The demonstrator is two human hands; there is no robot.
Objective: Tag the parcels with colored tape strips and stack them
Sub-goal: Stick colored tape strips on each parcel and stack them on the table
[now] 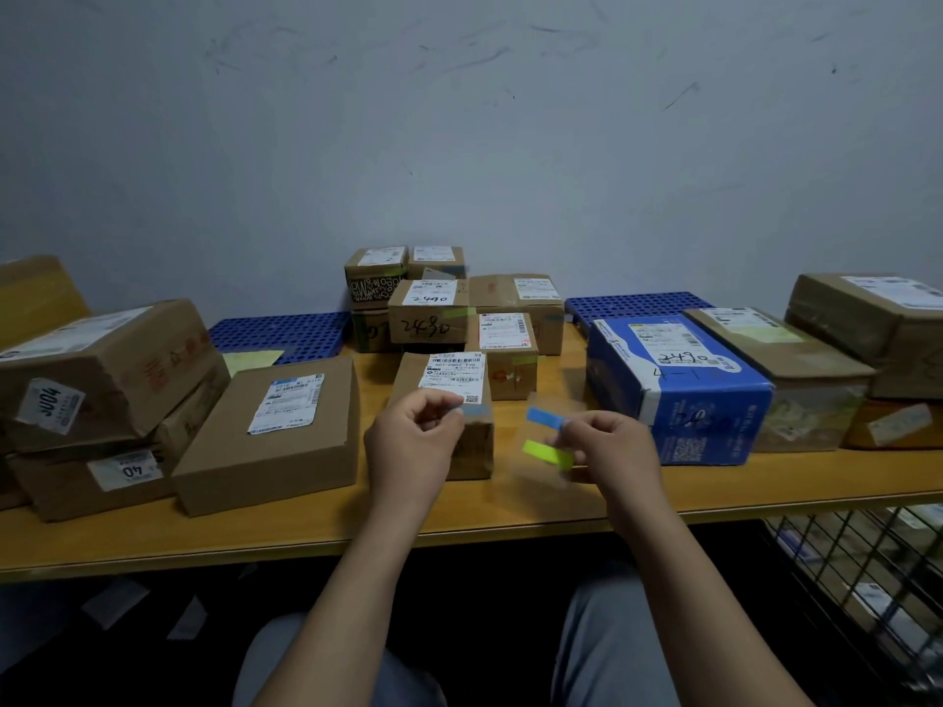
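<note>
From the head camera, a wooden table (510, 507) stands against a grey wall, and many parcels lie on it. Directly in front of the person there is a small brown parcel (449, 390) with a white shipping label on top. On its top front edge sits a blue tape strip (477, 410), right at the fingertips of the left hand.

The left hand (413, 441) is curled almost closed, thumb and forefinger pinched together at this strip. Whether the fingers really grip the strip or only press it I cannot tell.

The right hand (607, 451) is held above the table, to the right of the small parcel and apart from it. Its fingers are bent and closed on a clear sheet that is blurred; on it are a second blue strip (545, 418) and, below it, a yellow-green strip (547, 452).

To the left lies a flat brown box (275, 436), and further left a pile of brown boxes (102, 380). To the right stands a blue carton (678, 390). Behind the small parcel, near the wall, a stack of small boxes (433, 308) is built; some of them carry green tape pieces. Two blue perforated trays (280, 331) lie at the back.
</note>
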